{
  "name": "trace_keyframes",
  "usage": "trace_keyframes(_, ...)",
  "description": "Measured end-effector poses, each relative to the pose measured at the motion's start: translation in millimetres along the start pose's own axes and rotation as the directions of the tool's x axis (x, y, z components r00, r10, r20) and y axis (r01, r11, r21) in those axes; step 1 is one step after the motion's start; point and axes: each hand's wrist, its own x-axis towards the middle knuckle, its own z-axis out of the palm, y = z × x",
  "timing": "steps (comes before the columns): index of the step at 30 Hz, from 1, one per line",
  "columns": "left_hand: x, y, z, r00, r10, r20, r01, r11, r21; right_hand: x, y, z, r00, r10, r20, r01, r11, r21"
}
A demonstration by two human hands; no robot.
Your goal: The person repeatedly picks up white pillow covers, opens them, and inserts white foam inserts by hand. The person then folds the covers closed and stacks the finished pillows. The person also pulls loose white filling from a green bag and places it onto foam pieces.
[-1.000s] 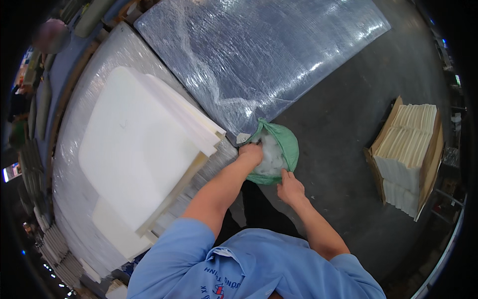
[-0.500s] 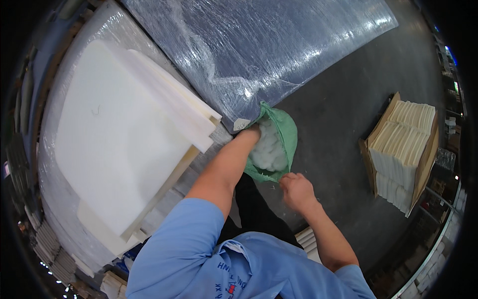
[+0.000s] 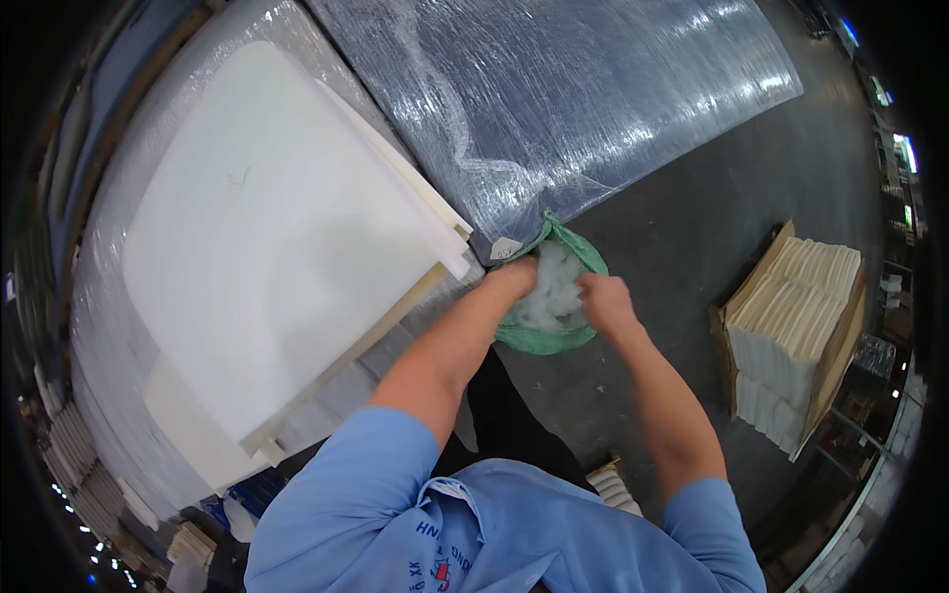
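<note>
A green woven sack [image 3: 549,341] stands with its mouth open in front of me, holding fluffy white stuffing in loose clumps [image 3: 552,296]. My left hand [image 3: 520,276] reaches over the left side of the mouth; its fingers are blurred and partly hidden against the stuffing. At the right side of the mouth is my right hand [image 3: 606,298], fingers curled together at the rim and over the stuffing. Whether they pinch the rim or a clump is hidden.
Left lies a stack of large white foam sheets [image 3: 267,227] on a plastic-wrapped pile. A blue-grey wrapped block [image 3: 593,89] stands ahead, its corner touching the sack. On the dark floor [image 3: 682,198] at right stands a carton of folded cream pads [image 3: 801,306].
My right hand has moved from the near edge of the sack up to the right side of its mouth. The mouth looks wider and rounder. My left hand remains at the left side.
</note>
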Motion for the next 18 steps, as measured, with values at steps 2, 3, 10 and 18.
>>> trace_keyframes(2,-1,-3,-10,1.000,-0.014,-0.019,0.014,1.000,-0.010,6,3,-21,0.990,0.119,-0.080,-0.095,0.962,0.257)
trace_keyframes(3,-4,-6,-13,0.999,-0.004,-0.039,0.004,1.000,-0.007,9,4,-31,0.977,0.183,-0.107,-0.129,0.915,0.382)
trace_keyframes(10,-68,16,-15,0.950,0.180,-0.255,-0.189,0.982,-0.008,-21,-4,-40,0.937,0.209,-0.281,-0.044,0.866,0.498)
trace_keyframes(18,-177,33,38,0.802,0.440,-0.404,-0.339,0.892,0.299,0,-56,7,0.955,-0.295,0.006,0.291,0.946,0.142)
